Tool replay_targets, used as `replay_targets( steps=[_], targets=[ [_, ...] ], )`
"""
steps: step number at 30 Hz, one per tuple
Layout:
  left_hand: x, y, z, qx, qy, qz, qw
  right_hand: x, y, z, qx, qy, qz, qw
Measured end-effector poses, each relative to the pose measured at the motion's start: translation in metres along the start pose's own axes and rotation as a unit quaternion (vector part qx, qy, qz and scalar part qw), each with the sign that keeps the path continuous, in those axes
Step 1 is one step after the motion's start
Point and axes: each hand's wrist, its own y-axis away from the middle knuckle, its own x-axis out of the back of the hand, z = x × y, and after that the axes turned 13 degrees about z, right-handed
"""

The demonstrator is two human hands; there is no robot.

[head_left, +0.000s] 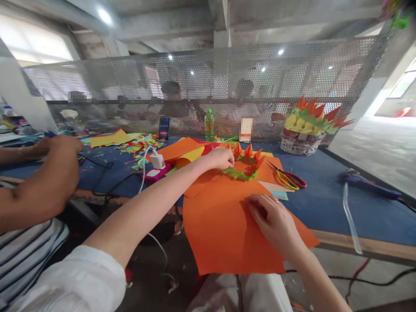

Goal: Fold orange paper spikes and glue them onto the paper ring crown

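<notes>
My left hand [222, 158] reaches over the table with its fingers curled together at the left side of a ring of folded paper points [248, 151], orange above a green band. The hand covers part of the ring, and what its fingertips hold, if anything, is hidden. A large orange paper sheet [221, 225] lies over the table's front edge and hangs down above my lap. On this sheet rests my right hand [269, 214], its fingers loosely bent and a gap showing between thumb and fingers. Scissors [289, 178] with yellow and red handles lie right of the ring.
A glue gun [367, 182] and a clear stick [351, 216] lie at right, before a basket with folded paper points [299, 143]. Coloured scraps [141, 147], a white charger [157, 160] and a green bottle [209, 125] stand behind. A co-worker's arm [48, 182] is at left.
</notes>
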Motion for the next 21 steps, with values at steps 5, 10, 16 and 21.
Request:
replay_targets(
  steps=[5, 10, 16, 21],
  targets=[
    [0.002, -0.009, -0.003, 0.006, 0.009, 0.014, 1.000, -0.001, 0.002, 0.002, 0.012, 0.006, -0.001, 1.000],
    [0.031, 0.000, -0.016, 0.015, 0.017, 0.056, 0.998, 0.001, 0.003, 0.002, 0.024, 0.012, -0.004, 1.000],
    [0.048, 0.055, -0.038, 0.072, -0.016, 0.110, 0.991, 0.000, 0.004, 0.003, 0.029, 0.011, 0.010, 0.999],
    [0.028, 0.111, -0.033, 0.100, -0.033, 0.066, 0.992, -0.002, 0.005, 0.004, 0.040, 0.008, 0.013, 0.999]
  ],
)
